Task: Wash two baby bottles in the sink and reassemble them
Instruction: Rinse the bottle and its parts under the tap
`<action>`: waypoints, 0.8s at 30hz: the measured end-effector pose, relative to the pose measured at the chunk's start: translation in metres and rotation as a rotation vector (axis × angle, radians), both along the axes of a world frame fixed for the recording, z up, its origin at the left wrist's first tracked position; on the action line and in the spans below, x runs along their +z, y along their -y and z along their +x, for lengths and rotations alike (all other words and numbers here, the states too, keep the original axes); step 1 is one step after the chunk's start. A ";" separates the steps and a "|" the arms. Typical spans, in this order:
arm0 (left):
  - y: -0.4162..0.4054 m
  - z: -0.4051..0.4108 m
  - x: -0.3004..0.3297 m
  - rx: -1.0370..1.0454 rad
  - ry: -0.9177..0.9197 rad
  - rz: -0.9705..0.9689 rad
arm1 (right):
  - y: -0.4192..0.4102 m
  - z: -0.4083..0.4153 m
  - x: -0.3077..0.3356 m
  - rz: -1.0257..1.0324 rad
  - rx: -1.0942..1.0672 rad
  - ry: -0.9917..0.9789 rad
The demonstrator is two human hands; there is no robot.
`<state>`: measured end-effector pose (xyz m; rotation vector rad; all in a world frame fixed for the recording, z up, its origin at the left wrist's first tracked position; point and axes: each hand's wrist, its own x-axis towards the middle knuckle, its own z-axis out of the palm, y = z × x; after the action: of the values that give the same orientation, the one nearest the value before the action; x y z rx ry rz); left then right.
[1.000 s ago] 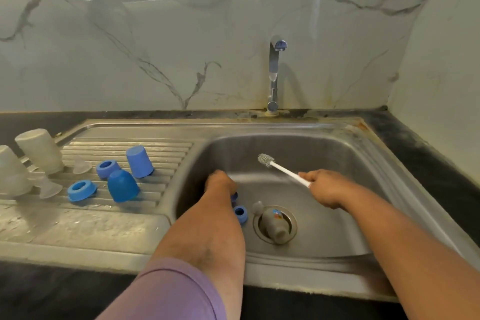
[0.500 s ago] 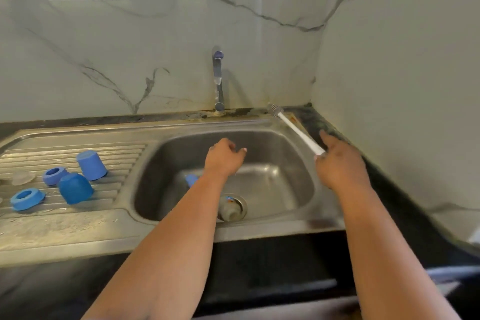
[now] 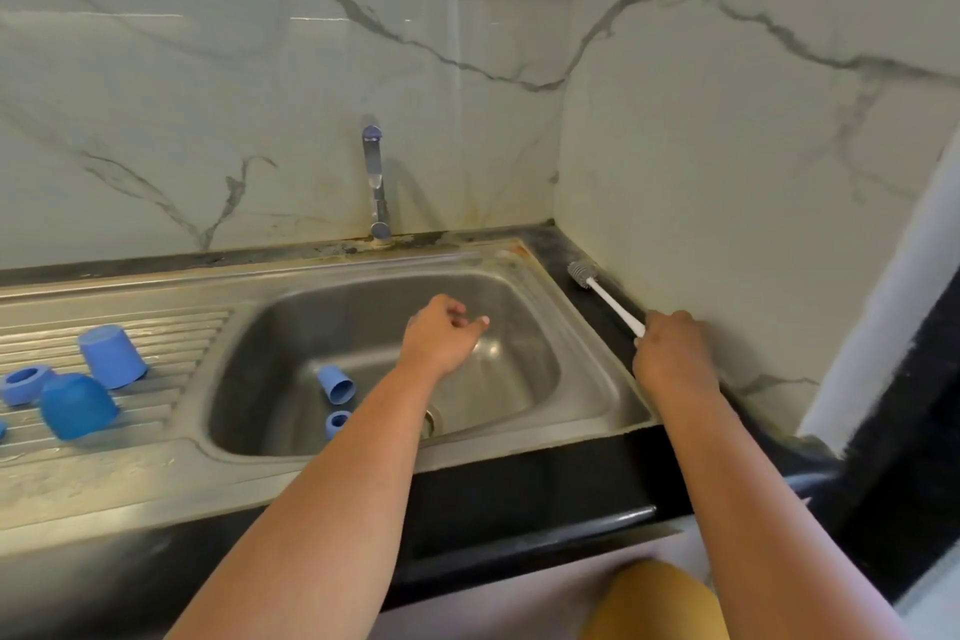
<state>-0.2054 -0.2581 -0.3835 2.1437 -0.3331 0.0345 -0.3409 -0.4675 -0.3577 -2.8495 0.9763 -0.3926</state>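
While the head cam looks down at a steel sink (image 3: 582, 327), the right hand (image 3: 672, 353) sits on the black counter (image 3: 576, 250) to the sink's right, fingers curled tight round the white handle of a bottle brush (image 3: 605, 294). Its grey bristle head lies on the counter near the sink's back-right corner, close to the marble wall. Left hand (image 3: 441, 335) hovers over the basin, fingers loosely curled, holding nothing. Inside the basin, left of that arm: a blue cap (image 3: 335, 382) on its side and a small blue ring (image 3: 337, 421) nearer the front. On the drainboard left of the basin: two blue caps (image 3: 111, 356) (image 3: 75, 405), mouths down, and a blue collar ring (image 3: 26, 384). Tap (image 3: 375, 182) stands behind the basin, at the wall. Bottle bodies: can't tell where, out of frame or hidden.
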 end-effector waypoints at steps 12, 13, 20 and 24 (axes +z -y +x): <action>-0.147 0.050 -0.009 0.459 0.006 -0.203 | -0.117 0.136 0.003 0.276 0.776 0.017; -0.154 0.055 -0.009 0.493 0.009 -0.235 | -0.119 0.154 0.005 0.333 0.765 -0.008; -0.132 0.083 -0.014 0.436 0.094 -0.139 | -0.126 0.288 0.014 0.306 0.791 0.040; -0.120 0.094 -0.025 0.346 0.122 -0.012 | -0.127 0.340 0.018 0.302 0.790 0.050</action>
<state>-0.1117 -0.1384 -0.4083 2.1692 -0.0278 0.3651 -0.0005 -0.3405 -0.3395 -2.6422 -0.1334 -0.2013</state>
